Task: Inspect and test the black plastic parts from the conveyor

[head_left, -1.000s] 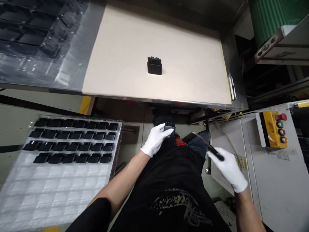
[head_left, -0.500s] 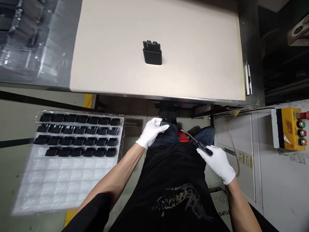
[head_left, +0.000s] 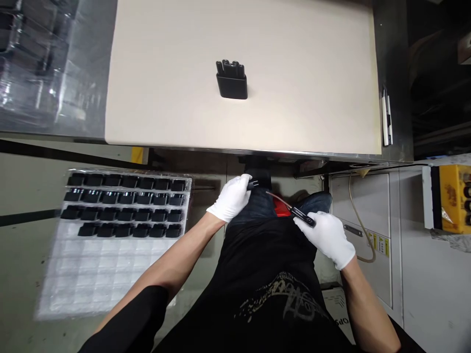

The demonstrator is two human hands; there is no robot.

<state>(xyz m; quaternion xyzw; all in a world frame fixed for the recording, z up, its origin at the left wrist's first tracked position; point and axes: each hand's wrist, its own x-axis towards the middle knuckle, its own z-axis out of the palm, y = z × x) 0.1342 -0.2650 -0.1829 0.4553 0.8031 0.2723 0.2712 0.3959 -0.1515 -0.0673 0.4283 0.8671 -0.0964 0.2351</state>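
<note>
My left hand [head_left: 230,198], in a white glove, holds a small black plastic part [head_left: 253,184] over my lap, just below the table's front edge. My right hand [head_left: 329,238], also gloved, grips a thin black-handled tool [head_left: 302,216] whose slim tip points up and left toward that part. The tip and the part are a short gap apart. Another black plastic part [head_left: 231,79] stands alone on the beige tabletop [head_left: 301,73].
A clear blister tray [head_left: 110,264] on my left holds several rows of black parts at its far end. Stacked clear trays [head_left: 37,54] lie at the table's left. A grey cabinet [head_left: 368,235] and a yellow button box [head_left: 454,198] are on the right. Two pens [head_left: 385,115] lie at the table's right edge.
My right hand has moved left and up, bringing the tool's tip closer to the part in my left hand. The view has shifted down and right.
</note>
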